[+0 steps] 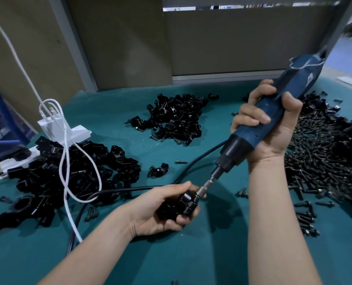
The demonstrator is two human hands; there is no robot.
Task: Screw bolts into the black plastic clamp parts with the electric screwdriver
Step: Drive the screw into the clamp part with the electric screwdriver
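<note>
Blurred top of electric screwdriver

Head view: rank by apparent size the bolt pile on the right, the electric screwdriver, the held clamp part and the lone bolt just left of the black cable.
1. bolt pile, largest, running off the right edge
2. electric screwdriver
3. clamp part, partly hidden, nearer the camera yet clearly smaller
4. lone bolt, smallest

A teal-covered desk backs against brown partition panels set between grey metal posts. A narrow gap above the right panel shows a bright room beyond.
</note>
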